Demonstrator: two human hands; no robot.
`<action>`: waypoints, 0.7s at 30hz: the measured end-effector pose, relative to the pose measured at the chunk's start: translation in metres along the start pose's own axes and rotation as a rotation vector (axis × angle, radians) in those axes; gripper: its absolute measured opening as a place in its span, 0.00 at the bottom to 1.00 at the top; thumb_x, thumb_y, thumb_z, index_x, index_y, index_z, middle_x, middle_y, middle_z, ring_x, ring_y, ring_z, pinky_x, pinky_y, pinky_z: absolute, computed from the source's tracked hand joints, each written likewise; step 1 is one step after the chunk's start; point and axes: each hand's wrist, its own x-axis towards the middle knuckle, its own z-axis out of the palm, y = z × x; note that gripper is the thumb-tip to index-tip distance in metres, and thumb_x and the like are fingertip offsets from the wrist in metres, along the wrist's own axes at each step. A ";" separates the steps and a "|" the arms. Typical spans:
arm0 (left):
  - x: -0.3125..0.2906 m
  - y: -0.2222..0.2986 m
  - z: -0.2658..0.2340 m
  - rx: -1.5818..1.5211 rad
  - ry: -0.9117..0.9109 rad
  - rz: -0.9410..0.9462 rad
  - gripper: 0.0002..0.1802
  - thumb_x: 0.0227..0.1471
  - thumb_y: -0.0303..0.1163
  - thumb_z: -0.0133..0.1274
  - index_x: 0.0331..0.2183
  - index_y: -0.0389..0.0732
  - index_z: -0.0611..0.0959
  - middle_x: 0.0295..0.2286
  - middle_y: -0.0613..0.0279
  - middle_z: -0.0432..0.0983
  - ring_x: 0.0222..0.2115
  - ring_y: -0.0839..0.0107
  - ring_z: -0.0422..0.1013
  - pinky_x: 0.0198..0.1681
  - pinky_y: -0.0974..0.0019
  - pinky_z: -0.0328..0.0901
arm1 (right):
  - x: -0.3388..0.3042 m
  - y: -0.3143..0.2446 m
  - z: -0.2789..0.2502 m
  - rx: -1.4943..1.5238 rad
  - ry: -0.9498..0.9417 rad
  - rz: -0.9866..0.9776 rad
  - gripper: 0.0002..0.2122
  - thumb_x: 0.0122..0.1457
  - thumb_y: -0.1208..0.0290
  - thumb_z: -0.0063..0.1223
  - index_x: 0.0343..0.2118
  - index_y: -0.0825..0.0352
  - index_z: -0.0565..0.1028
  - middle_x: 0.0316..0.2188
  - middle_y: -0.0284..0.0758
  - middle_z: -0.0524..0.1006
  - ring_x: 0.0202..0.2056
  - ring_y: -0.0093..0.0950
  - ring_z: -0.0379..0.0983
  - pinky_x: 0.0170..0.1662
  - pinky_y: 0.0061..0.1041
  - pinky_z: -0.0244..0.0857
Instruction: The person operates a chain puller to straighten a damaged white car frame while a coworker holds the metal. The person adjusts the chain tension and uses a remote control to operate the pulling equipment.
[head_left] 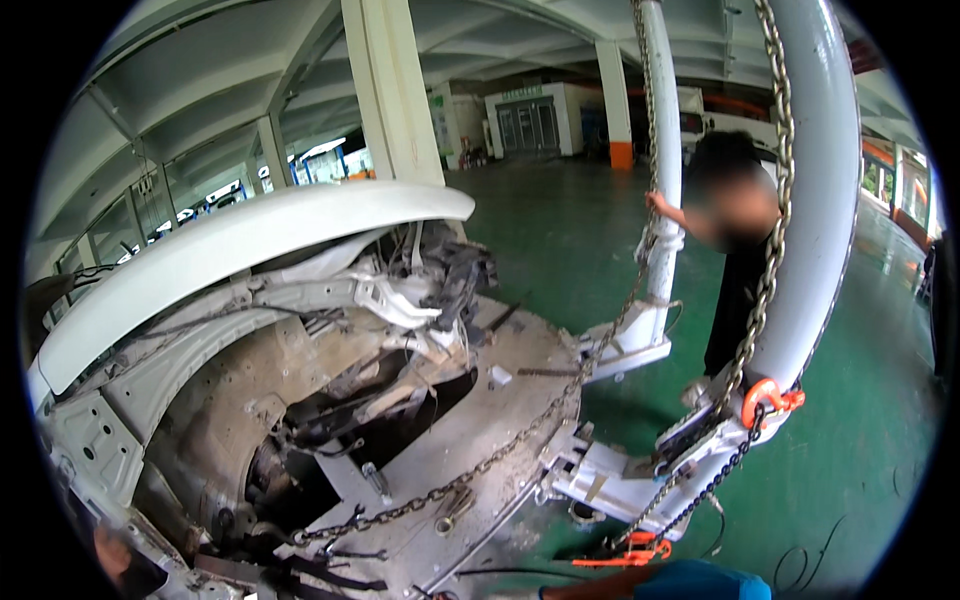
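Observation:
At the lower left rim, what looks like my left hand (112, 553) is blurred and partly cut off, beside the bare metal edge of a stripped white car body (110, 455). Its fingers cannot be made out. A forearm in a blue sleeve (700, 580), apparently my right, lies along the lower edge; its hand is out of the picture. Above that forearm is an orange chain hook (635, 550). A long steel chain (470, 470) stretches from the car's front across the metal platform (420, 500) up to a grey post. Near its lower end lies a wrench (358, 555).
Another person (740, 260) in black stands behind the chains, one hand on the post (660, 150). A thick pulling tower (815, 200) rises at right, with an orange hook (765, 402) at its base. A raised white fender (250, 240) overhangs the wheel well. Cables lie on the green floor.

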 end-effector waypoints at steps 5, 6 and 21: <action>0.000 0.004 0.001 -0.024 0.056 -0.053 0.06 0.57 0.30 0.49 0.28 0.42 0.78 0.18 0.64 0.72 0.16 0.74 0.64 0.20 0.71 0.58 | -0.029 -0.058 0.004 -0.023 -0.001 -0.029 0.27 0.58 0.54 0.61 0.54 0.67 0.73 0.44 0.38 0.77 0.48 0.33 0.73 0.54 0.33 0.67; 0.008 0.000 0.013 -0.023 0.013 -0.067 0.05 0.57 0.29 0.50 0.29 0.42 0.78 0.19 0.65 0.72 0.17 0.74 0.65 0.21 0.71 0.59 | -0.015 -0.013 0.016 -0.118 0.013 -0.087 0.30 0.59 0.45 0.56 0.51 0.70 0.74 0.43 0.44 0.79 0.46 0.36 0.75 0.50 0.33 0.67; -0.040 0.015 -0.013 -0.026 0.216 -0.106 0.18 0.51 0.25 0.59 0.45 0.38 0.78 0.36 0.59 0.80 0.33 0.66 0.78 0.40 0.61 0.76 | -0.039 -0.051 0.020 -0.153 -0.034 0.006 0.25 0.57 0.57 0.64 0.50 0.71 0.76 0.47 0.46 0.80 0.48 0.37 0.77 0.53 0.33 0.68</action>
